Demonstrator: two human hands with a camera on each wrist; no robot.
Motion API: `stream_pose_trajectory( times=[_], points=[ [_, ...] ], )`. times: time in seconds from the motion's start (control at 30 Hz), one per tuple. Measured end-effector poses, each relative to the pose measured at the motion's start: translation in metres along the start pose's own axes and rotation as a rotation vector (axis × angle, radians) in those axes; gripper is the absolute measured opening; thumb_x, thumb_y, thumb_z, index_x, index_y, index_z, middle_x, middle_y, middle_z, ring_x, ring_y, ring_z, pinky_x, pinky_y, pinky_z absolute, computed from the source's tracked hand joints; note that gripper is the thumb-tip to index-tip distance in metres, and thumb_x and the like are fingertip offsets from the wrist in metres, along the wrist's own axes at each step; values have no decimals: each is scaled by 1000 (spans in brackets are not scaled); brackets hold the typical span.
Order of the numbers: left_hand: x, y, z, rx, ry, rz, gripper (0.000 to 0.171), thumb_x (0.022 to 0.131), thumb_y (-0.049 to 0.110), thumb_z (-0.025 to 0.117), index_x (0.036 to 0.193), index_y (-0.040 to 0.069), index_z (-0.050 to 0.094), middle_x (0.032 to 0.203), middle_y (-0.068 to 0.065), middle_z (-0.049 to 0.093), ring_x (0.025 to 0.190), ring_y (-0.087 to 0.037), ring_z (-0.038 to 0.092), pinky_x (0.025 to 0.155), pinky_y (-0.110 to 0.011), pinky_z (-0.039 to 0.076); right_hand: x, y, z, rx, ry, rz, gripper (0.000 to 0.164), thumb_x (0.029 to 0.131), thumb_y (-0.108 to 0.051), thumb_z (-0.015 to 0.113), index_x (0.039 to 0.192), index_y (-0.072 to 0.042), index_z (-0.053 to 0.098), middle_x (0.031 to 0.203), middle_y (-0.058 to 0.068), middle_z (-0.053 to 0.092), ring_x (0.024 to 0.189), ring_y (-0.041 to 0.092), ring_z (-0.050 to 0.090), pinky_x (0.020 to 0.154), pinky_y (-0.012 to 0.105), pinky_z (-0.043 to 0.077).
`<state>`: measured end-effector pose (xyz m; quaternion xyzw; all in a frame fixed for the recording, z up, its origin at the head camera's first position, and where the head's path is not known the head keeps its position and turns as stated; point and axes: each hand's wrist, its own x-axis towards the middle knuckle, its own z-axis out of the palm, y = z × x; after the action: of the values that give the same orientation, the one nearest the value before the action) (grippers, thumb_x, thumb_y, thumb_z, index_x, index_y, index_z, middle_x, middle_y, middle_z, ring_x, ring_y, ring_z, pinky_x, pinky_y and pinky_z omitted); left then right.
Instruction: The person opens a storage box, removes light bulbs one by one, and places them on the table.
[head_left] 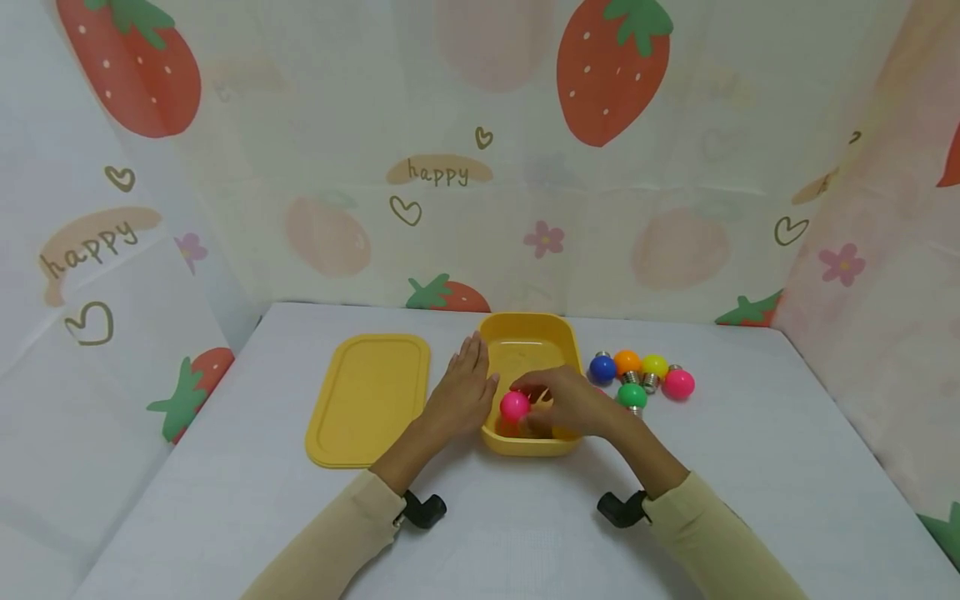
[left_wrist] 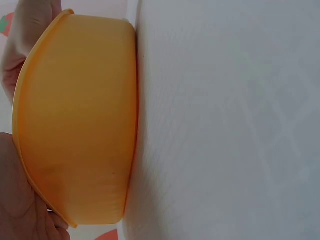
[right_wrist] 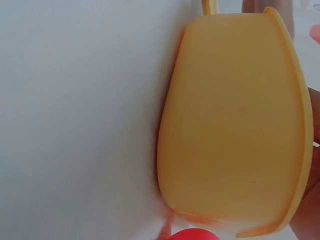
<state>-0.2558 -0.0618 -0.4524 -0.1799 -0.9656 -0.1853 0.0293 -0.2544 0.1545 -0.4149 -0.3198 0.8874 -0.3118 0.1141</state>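
A yellow plastic box (head_left: 531, 447) stands on the table. My left hand (head_left: 462, 387) rests along its left rim with the fingers straight; in the left wrist view part of that hand (left_wrist: 17, 195) shows beside the rim. Over the box's near half, my right hand (head_left: 570, 402) reaches inside and pinches a pink toy light bulb (head_left: 514, 406) at its right side, low in the box. The bulb's base is hidden by the fingers. In the right wrist view the box's outer wall (right_wrist: 235, 115) covers most of the right hand (right_wrist: 307, 210).
Right of the box lie several round bulbs with silvery screw bases: blue (head_left: 602, 369), orange (head_left: 627, 362), yellow (head_left: 655, 366), green (head_left: 632, 396) and another pink one (head_left: 678, 384). A flat yellow lid (head_left: 369, 400) lies to the left. Patterned cloth (head_left: 600, 242) hangs behind the table.
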Motion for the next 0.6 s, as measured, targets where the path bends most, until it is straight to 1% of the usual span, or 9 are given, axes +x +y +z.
stream_pose_trajectory(
  times=[0.13, 0.3, 0.5, 0.6],
  points=[
    [0, 1, -1, 3, 0, 2, 66, 110, 33, 36, 159, -6, 14, 169, -19, 6, 156, -32, 6, 125, -47, 11, -5, 1, -3, 9, 61, -7, 41, 86, -25, 83, 124, -15, 72, 106, -6, 72, 100, 19, 66, 88, 38, 58],
    [-1, 2, -2, 10, 4, 12, 65, 111, 32, 34, 158, -8, 14, 168, -20, 6, 156, -34, 7, 125, -47, 12, -13, 1, -9, -15, 134, 4, 44, 84, -27, 85, 124, -14, 72, 105, -5, 73, 99, 19, 66, 87, 40, 58],
    [-1, 1, 0, -1, 19, 30, 65, 111, 32, 33, 157, -10, 15, 168, -22, 7, 156, -34, 6, 125, -48, 11, -31, 3, -19, -12, 231, 6, 48, 82, -27, 86, 124, -9, 72, 104, 0, 74, 97, 21, 67, 86, 43, 59],
    [-1, 0, 0, -4, 26, 36, 65, 111, 32, 33, 157, -11, 16, 168, -23, 7, 156, -35, 7, 125, -48, 12, -40, 4, -23, -8, 271, 3, 49, 81, -24, 87, 123, -6, 71, 105, 2, 74, 96, 22, 67, 84, 44, 59]
  ],
)
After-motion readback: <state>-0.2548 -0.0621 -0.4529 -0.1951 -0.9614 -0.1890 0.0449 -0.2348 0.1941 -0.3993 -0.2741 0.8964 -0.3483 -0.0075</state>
